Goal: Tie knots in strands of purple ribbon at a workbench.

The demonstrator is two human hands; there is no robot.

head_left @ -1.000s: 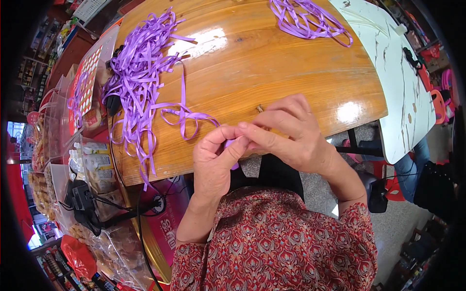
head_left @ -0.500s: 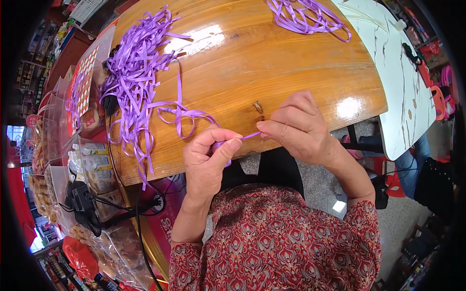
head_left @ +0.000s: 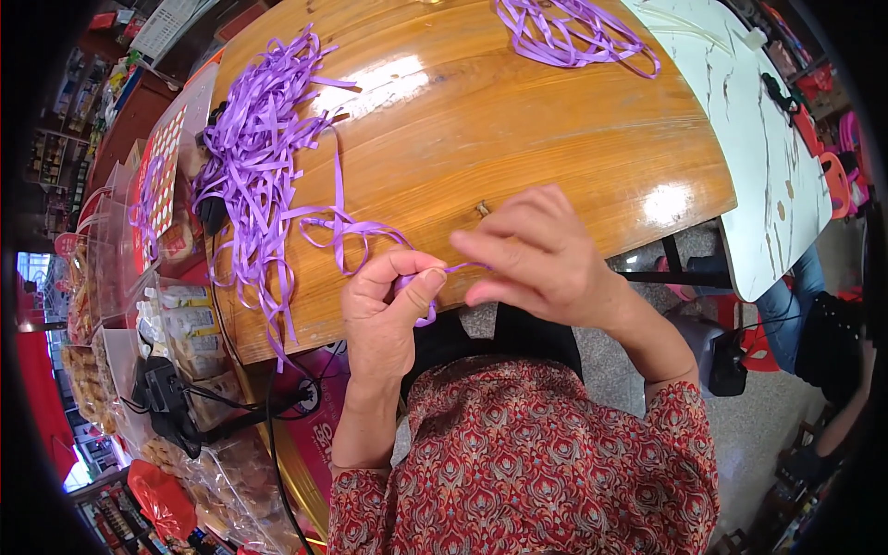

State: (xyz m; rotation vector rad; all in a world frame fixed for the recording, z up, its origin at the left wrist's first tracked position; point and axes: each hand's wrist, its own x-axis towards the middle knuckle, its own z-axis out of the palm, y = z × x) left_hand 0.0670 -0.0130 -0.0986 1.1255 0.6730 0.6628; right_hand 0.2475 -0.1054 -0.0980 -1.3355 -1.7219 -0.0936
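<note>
At the table's near edge, my left hand (head_left: 381, 313) pinches a thin purple ribbon (head_left: 426, 313) between thumb and forefinger. A small loop hangs below those fingers, and a short end sticks out to the right. My right hand (head_left: 544, 257) is beside that end, slightly blurred, with thumb and fingers apart and nothing visibly gripped. From the left hand, the ribbon seems to run back toward a large tangled pile of purple ribbons (head_left: 254, 139) on the table's left side. Some strands hang over the near edge.
The wooden table (head_left: 435, 157) carries a second, smaller purple ribbon bundle (head_left: 573, 37) at its far right. A white marbled table (head_left: 772, 176) adjoins on the right. Packaged goods (head_left: 190, 319), a black device (head_left: 166, 402) and cables crowd the left. Someone in jeans (head_left: 786, 305) is at the right.
My right thumb and fingers have parted and let go of the ribbon's end. That hand has shifted slightly left and down. The left hand keeps its pinch, also slightly farther left.
</note>
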